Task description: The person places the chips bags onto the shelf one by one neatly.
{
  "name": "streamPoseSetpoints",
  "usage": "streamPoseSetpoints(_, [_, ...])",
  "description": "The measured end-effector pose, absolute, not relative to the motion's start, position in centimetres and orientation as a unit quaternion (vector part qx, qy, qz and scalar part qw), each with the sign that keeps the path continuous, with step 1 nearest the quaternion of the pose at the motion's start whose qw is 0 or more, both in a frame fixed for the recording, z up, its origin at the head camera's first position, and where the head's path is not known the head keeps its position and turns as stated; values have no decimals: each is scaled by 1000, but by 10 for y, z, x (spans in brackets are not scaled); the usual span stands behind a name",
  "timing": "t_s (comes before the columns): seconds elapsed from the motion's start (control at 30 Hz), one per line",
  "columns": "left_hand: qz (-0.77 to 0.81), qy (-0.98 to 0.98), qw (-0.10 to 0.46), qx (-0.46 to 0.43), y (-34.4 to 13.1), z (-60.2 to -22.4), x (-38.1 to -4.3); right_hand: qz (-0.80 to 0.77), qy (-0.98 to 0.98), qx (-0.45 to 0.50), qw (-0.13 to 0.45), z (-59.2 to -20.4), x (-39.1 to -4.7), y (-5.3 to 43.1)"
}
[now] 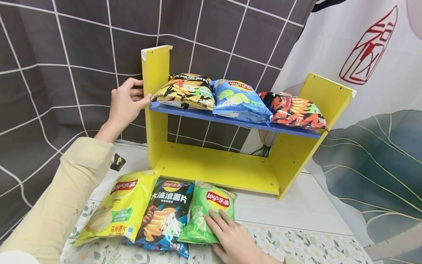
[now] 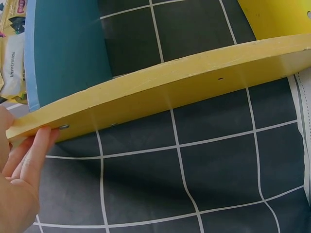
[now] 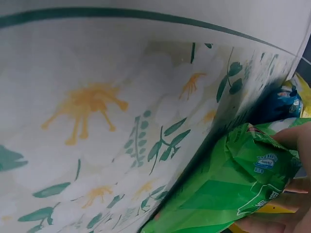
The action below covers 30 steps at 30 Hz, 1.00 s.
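My left hand (image 1: 129,99) grips the left side panel of a yellow shelf (image 1: 156,73), thumb at its front edge and fingers along the outer face. In the left wrist view the fingers (image 2: 36,158) press against that panel. On the table lies a green bag of potato chips (image 1: 197,216); my right hand (image 1: 235,236) rests on its lower right part with the fingers extended. A dark blue chip bag (image 1: 166,216) lies left of the green one, and a yellow chip bag (image 1: 122,209) beyond that.
On the shelf's blue board (image 1: 237,124) sit a black-and-yellow chip bag (image 1: 186,91), a blue one (image 1: 240,101) and a red-and-black one (image 1: 293,110). A dark gridded curtain (image 1: 82,44) hangs behind. A small black object (image 1: 117,162) lies left of the shelf.
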<state>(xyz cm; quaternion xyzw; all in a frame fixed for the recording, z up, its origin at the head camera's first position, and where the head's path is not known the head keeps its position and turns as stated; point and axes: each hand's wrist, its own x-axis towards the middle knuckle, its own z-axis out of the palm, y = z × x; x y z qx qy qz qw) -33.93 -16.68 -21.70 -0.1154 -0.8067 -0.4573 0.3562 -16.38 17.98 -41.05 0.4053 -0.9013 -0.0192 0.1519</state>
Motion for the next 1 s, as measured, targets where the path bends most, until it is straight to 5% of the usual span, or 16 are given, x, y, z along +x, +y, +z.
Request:
streamPoseSetpoints(0.33, [-454, -808, 356, -114, -167, -217, -340, -31, -892, 408, 190, -410, -165, 181])
streamPoseSetpoints(0.77, [-456, -808, 353, -119, -167, -216, -339, -12, -848, 423, 319, -402, -174, 189])
streamPoseSetpoints(1.0, [-455, -808, 355, -119, -166, -217, -340, -3, -861, 393, 323, -394, -176, 191])
